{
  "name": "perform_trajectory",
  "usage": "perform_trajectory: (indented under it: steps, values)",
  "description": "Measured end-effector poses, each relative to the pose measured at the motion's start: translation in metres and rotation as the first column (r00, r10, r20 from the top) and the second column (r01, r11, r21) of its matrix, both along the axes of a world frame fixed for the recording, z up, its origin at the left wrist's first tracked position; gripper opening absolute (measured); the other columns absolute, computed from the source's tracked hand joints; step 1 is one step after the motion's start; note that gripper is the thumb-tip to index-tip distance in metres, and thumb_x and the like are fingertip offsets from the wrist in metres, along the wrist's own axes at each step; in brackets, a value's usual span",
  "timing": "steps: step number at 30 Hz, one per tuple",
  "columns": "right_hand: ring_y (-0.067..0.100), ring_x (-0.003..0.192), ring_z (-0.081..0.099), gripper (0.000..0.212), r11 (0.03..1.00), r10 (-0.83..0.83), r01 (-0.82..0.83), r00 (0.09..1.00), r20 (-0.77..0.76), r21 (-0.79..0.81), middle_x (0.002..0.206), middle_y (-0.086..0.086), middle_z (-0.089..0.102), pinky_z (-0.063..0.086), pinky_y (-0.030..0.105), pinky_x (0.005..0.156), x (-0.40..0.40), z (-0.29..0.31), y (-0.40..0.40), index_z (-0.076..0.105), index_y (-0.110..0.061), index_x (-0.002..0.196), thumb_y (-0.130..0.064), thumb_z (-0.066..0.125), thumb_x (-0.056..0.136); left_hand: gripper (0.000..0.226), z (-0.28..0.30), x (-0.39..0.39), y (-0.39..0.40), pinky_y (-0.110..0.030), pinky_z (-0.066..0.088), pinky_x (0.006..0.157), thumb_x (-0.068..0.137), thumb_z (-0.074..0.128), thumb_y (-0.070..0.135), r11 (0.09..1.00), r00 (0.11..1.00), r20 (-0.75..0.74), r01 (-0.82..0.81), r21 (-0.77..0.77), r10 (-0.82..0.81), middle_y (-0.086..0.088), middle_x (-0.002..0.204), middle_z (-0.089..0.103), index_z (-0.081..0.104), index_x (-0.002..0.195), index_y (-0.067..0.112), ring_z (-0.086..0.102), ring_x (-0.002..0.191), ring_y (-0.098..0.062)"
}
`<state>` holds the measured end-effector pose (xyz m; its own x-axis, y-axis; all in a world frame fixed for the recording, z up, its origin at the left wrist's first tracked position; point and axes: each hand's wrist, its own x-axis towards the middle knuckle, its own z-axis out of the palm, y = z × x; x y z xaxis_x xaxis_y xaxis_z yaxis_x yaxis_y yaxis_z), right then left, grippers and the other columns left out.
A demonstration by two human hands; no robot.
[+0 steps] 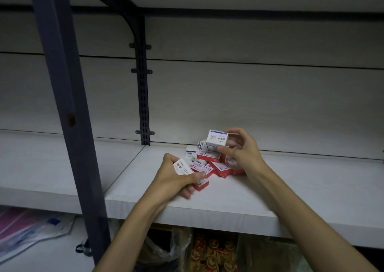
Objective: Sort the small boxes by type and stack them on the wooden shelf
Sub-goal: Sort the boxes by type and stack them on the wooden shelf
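Note:
A loose heap of small boxes (pixel 216 163) lies on the pale wooden shelf (pixel 270 190), near the back wall. Several are red and white (pixel 221 167); a few are white with blue print (pixel 191 150). My right hand (pixel 241 149) holds one white-and-blue box (pixel 217 138) lifted just above the heap, between thumb and fingers. My left hand (pixel 176 178) grips another white box (pixel 183 166) at the heap's near left side, and a red-and-white box (pixel 201 185) lies under its fingers.
A dark metal upright post (pixel 68 105) stands at the left front of the shelf. A slotted bracket rail (pixel 142 97) runs down the back wall. Below the shelf sit plastic packets (pixel 29 230) and bagged goods (pixel 212 253). Another shelf board hangs overhead.

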<state>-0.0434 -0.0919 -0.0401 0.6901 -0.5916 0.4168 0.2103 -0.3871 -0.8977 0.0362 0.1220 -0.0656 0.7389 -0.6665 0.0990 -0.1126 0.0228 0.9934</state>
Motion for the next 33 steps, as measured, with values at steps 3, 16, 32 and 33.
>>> perform_trajectory:
  steps: [3, 16, 32, 33]
  values:
    - [0.018, 0.073, 0.075, 0.043, 0.934, 0.192, -0.212, 0.976, 0.098, 0.288, 0.110, 0.019, 0.074, 0.058, 0.026, 0.061, -0.006, 0.007, 0.011, 0.056, -0.010, 0.124, 0.004, 0.072, 0.087, 0.060, 0.001, 0.001, 0.000, -0.029, 0.047, 0.042, 0.074, 0.087, 0.025, 1.000, 1.000, 0.000, -0.019, -0.016, 0.019, -0.006, 0.067, 0.071, 0.040, 0.110, 0.022, 0.054, 0.047, -0.021]
    - [0.053, 0.097, 0.069, 0.022, 0.729, 0.365, -0.371, 0.922, 0.131, 0.575, 0.107, 0.035, 0.066, 0.062, 0.050, 0.080, -0.010, 0.008, 0.015, 0.047, -0.010, 0.099, 0.011, 0.049, 0.092, 0.057, 0.002, -0.004, 0.004, -0.033, 0.062, 0.068, 0.072, 0.083, -0.006, 0.991, 0.998, -0.064, 0.000, -0.135, -0.009, -0.009, 0.105, 0.069, 0.056, 0.118, 0.016, 0.075, 0.090, -0.024]
    - [0.018, 0.070, 0.061, 0.026, 0.871, 0.305, -0.279, 0.952, -0.001, 0.404, 0.088, 0.011, 0.069, 0.049, 0.023, 0.053, -0.016, 0.008, 0.011, 0.068, -0.019, 0.111, -0.003, 0.064, 0.091, 0.058, 0.003, -0.005, 0.004, -0.027, 0.060, 0.061, 0.065, 0.091, 0.006, 0.997, 0.995, 0.077, -0.056, -0.044, 0.059, -0.006, 0.109, 0.066, 0.051, 0.106, 0.015, 0.074, 0.079, -0.015]
    - [0.019, 0.072, 0.060, 0.029, 0.869, 0.300, -0.268, 0.954, -0.012, 0.416, 0.090, 0.012, 0.069, 0.051, 0.022, 0.054, -0.018, 0.008, 0.012, 0.070, -0.021, 0.115, -0.004, 0.062, 0.093, 0.058, 0.003, -0.005, 0.003, -0.031, 0.061, 0.063, 0.066, 0.090, 0.004, 0.997, 0.997, 0.065, -0.046, -0.063, 0.050, -0.009, 0.111, 0.066, 0.050, 0.107, 0.015, 0.075, 0.080, -0.018]
